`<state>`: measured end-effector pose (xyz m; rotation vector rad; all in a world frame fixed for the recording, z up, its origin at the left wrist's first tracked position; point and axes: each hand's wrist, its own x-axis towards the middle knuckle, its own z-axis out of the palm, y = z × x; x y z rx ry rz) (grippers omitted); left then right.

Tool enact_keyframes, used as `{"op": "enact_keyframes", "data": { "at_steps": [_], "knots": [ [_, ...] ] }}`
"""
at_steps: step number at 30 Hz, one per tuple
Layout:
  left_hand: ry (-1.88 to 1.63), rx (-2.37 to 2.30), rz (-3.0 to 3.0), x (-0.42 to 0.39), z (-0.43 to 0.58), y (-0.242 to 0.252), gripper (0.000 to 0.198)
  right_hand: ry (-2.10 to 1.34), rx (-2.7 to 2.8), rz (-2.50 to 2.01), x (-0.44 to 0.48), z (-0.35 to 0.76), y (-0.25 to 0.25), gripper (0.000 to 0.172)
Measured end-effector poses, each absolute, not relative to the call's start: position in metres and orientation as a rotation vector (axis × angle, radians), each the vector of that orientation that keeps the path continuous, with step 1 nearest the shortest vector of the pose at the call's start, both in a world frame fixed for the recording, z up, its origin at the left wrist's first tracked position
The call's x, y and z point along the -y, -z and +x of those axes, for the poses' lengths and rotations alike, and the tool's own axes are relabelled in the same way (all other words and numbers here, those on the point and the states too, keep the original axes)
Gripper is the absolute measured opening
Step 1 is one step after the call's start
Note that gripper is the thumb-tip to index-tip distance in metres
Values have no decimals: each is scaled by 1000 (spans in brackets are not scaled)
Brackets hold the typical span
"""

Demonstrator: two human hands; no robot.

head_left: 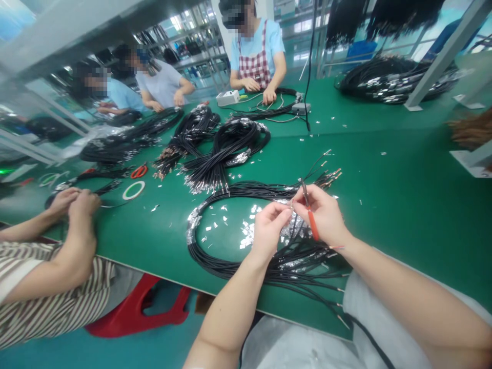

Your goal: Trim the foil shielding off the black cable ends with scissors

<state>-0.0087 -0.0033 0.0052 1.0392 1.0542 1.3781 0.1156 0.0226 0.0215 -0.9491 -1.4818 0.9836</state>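
My left hand (pixel 270 230) and my right hand (pixel 317 213) meet above a coil of thin black cables (pixel 226 264) on the green bench. My right fingers pinch a small orange-handled tool (pixel 312 224) with a dark metal tip. My left fingertips pinch something thin close to that tip, most likely a cable end, though the fingers hide it. Silver foil scraps (pixel 249 231) lie inside the coil, below my hands. Copper-tipped cable ends (pixel 330 178) fan out beyond my right hand.
Several more black cable bundles (pixel 226 151) lie across the green workbench (pixel 384 205), with foil bits scattered around. A co-worker's hands (pixel 73 204) work at the left, near red scissors (pixel 139 171). Further co-workers sit across the bench, one beside a white device (pixel 227 98).
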Motion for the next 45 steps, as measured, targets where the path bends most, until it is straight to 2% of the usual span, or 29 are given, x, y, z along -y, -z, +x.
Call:
{"op": "enact_keyframes", "data": {
  "at_steps": [7,14,17,21,25,31,34,37,40,45],
  "knots": [
    [-1584,-1140,1214,2,-14,-9,8,-1159,1466,-923,-23,112,-17,18],
    [-1545,-1175,1310,6,-13,-11,6,-1400,1343,-787,-13,100,-11,35],
    [-1548,-1315,1319,9,-11,-15,12,-1401,1359,-809,-11,99,-6,34],
    [-1572,-1389,1357,10,-12,-17,6,-1371,1375,-855,-11,98,-4,32],
    [-1545,-1392,1413,9,-14,-16,9,-1320,1373,-869,-13,99,-4,30],
    [-1489,-1275,1294,7,-6,-10,13,-1168,1429,-960,-19,102,8,30],
    [-1450,-1156,1141,4,-4,-11,15,-1112,1447,-988,-26,107,10,36],
    [-1423,-1047,887,1,-9,-17,14,-1184,1460,-955,-29,116,-7,36],
    [-1387,-947,711,-1,-19,-26,16,-1368,1660,-951,-28,127,-33,21],
    [-1406,-849,687,-3,-25,-31,15,-1719,1933,-1006,-25,134,-54,26]
  ]
}}
